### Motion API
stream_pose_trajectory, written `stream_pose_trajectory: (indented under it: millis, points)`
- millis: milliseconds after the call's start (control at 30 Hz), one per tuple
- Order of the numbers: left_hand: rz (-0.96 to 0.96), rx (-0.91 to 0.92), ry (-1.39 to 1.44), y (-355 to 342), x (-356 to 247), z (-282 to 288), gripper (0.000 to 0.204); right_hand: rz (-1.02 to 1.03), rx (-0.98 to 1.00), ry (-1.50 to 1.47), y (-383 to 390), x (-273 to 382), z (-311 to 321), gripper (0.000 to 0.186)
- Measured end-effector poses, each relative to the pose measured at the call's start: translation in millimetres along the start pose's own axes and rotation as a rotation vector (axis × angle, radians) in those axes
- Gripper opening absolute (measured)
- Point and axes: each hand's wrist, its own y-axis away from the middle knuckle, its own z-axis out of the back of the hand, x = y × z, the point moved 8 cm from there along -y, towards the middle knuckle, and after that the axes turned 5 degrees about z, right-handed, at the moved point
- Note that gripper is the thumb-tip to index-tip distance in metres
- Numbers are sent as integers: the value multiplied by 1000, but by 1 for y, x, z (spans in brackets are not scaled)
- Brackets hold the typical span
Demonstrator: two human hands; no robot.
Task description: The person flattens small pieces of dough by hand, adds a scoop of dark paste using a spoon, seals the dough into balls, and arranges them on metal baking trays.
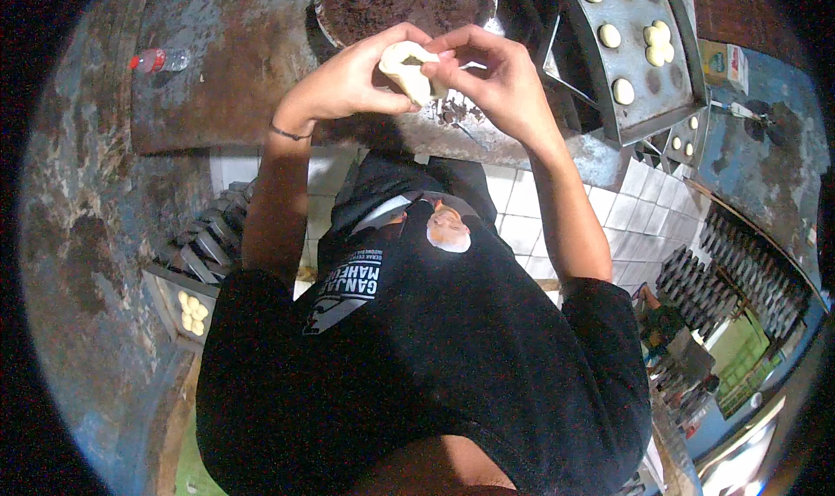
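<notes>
A piece of pale dough (405, 68), opened into a hollow cup, is held up over the near edge of the work table. My left hand (344, 80) cradles it from the left, with the thumb below and the fingers curled round. From the right, my right hand (497, 72) pinches the dough's rim between thumb and fingertips. Just beyond both hands stands a round basin (320, 16) of dark brown crumbly filling (404, 5). Dark crumbs (459, 112) lie on the table under my right hand, beside a thin metal tool (471, 134) partly hidden by shadow.
To the right, a metal tray (628, 61) carries several dough balls (610, 35), some clustered together. A small carton (726, 66) stands past it. A clear bottle with a red cap (161, 60) lies at the left. Another tray (165, 300) with dough balls sits low at left.
</notes>
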Motion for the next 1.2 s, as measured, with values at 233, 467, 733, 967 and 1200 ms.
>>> stream_pose_trajectory:
  millis: [233,467,733,967,1200]
  points:
    - [-2,-308,-142,18,-11,0,44,-40,-74,18,3,10,-5,42]
    - [69,-378,-95,20,-10,1,48,22,-39,137,-14,18,-4,30]
    - [-114,-481,374,21,-24,3,32,62,-170,54,-11,62,2,25]
    - [-63,-478,327,15,-18,5,28,399,88,525,-19,108,-8,71]
    - [-57,-406,423,21,-32,-1,36,275,-53,200,-22,76,16,22]
